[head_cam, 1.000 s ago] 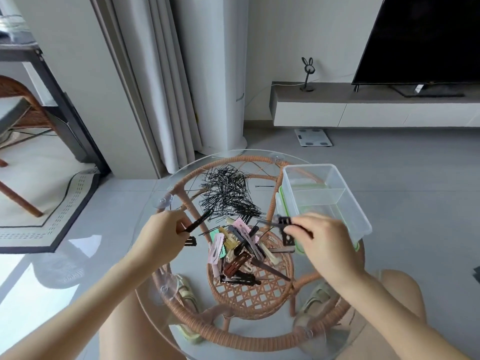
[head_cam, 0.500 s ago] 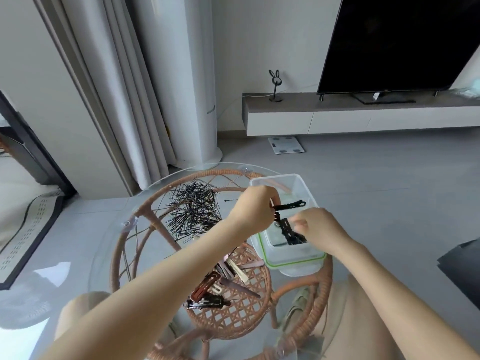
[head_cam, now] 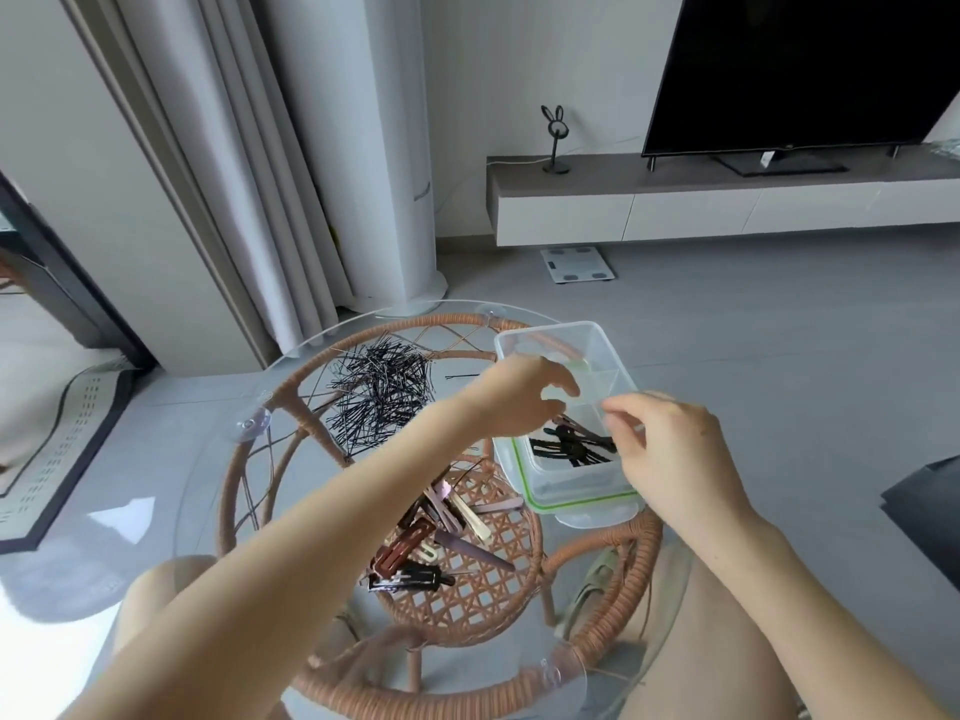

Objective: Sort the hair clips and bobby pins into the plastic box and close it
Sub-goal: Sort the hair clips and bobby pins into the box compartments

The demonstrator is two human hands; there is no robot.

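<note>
A clear plastic box [head_cam: 618,376] with a green-sealed rim stands open at the right of the round glass table [head_cam: 218,449]. Several black hair clips [head_cam: 569,446] lie in its near compartment. My left hand [head_cam: 524,394] hovers over the box's left wall, fingers apart and empty. My right hand [head_cam: 670,449] is at the box's near right side with thumb and finger pinched; nothing shows between them. A pile of black bobby pins [head_cam: 382,394] lies at the table's back left. Mixed coloured hair clips [head_cam: 441,532] lie in the middle.
The glass top rests on a rattan frame [head_cam: 291,402] with a woven lower shelf. My knees sit under the near edge. A curtain, a white column, a low TV cabinet [head_cam: 727,200] and a floor scale [head_cam: 576,265] lie beyond. A rug is at left.
Both hands carried black clips from the pile to the box. The clips now lie in the near compartment and both hands have let go.
</note>
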